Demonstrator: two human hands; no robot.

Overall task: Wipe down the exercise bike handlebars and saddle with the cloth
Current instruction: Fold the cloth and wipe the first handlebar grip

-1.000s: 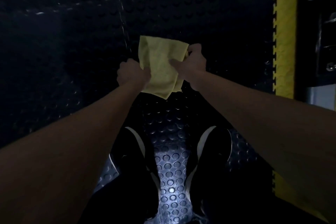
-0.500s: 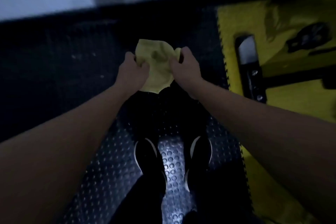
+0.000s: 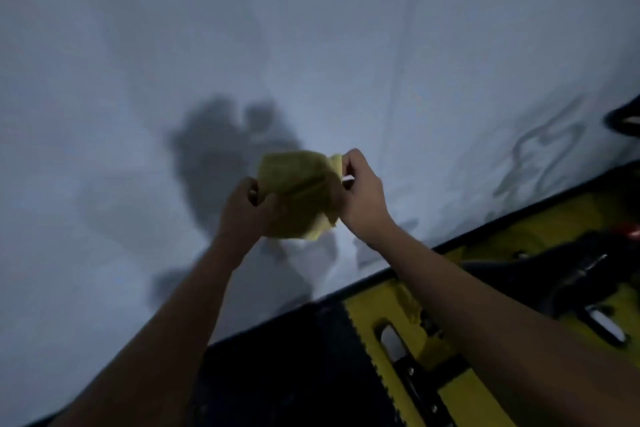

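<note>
Yellow cloth (image 3: pixel 298 194), soft and bunched into creased folds, sits between both hands before a pale smooth wall (image 3: pixel 311 45); left hand (image 3: pixel 247 210) fingers curl around its lower edge, right hand (image 3: pixel 360 194) fingertips pinch its upper corner. Half a second earlier the studded black mat lay behind it; now interlocking yellow tiles (image 3: pixel 367 315) show lower right

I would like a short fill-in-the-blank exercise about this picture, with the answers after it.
1. Both hands hold a cloth whose colour is ____.
2. The right hand grips the cloth's ____ edge.
3. The shadow of the hands falls on a pale ____.
4. Beside the black floor mat lies a mat coloured ____.

Answers: yellow; right; wall; yellow
</note>
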